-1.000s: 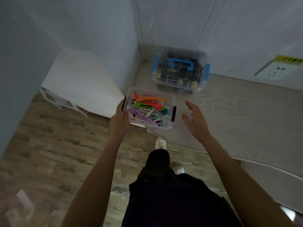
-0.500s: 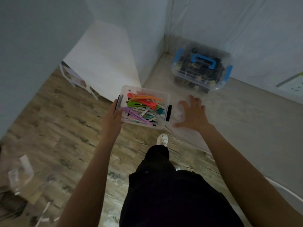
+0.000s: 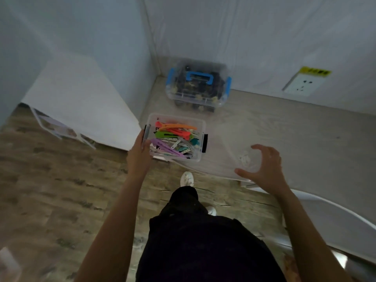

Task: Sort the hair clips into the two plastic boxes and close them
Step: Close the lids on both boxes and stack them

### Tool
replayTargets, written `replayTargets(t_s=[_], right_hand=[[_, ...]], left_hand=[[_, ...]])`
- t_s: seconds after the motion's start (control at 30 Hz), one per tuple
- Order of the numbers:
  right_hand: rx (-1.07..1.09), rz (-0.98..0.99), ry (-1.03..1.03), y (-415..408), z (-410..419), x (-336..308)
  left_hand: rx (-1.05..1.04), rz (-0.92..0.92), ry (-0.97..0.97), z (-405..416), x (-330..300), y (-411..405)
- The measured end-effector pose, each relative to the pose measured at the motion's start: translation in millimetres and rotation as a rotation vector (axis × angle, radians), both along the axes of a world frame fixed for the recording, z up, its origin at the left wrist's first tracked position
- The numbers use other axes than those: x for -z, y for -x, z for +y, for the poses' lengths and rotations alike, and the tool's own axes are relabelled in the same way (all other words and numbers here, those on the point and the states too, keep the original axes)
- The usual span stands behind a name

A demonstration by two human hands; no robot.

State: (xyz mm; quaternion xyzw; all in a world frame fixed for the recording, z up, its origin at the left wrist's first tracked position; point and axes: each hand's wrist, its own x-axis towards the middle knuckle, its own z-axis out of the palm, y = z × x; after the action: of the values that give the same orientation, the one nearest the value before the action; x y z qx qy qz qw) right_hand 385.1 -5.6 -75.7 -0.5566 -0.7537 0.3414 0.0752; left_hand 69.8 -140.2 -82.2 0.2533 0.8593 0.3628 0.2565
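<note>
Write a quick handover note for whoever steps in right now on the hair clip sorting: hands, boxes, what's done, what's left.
Left hand: gripping the left end of the open box of coloured hair clips, at the table's near corner.
Right hand: open, empty, spread over what looks like a clear lid on the table.
Blue-handled box: in the far corner, lid on, dark clips inside.
Done: clips appear sorted, one box closed.
Left: lid and latch the open box.
</note>
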Motion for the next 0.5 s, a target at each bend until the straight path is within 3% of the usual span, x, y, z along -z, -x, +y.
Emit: replayTargets(t_s=[0.1,0.27,0.33,0.4,0.5], right_hand=[[-0.067,0.147,-0.039,-2.7,-4.3,-17.6],[-0.361,0.01,-0.203,44.0,15.8,-22.5],[-0.479,-0.1,-0.221,59.6,25.9,-12.9],[-0.538,-0.165,-0.197,69.2,29.8,-4.6],[-0.571,-0.182,-0.166,74.2,35.0,0.1]], left_hand=[[0.125,0.05,0.036,19.2,-0.5,-15.0],[0.363,0.069,0.1,52.6,5.8,-34.9],[0.382,0.028,0.134,60.3,-1.9,-32.9],[0.262,-0.035,0.03,64.7,-8.6,-31.0],[0.198,0.101,-0.034,63.6,-13.2,-25.6]])
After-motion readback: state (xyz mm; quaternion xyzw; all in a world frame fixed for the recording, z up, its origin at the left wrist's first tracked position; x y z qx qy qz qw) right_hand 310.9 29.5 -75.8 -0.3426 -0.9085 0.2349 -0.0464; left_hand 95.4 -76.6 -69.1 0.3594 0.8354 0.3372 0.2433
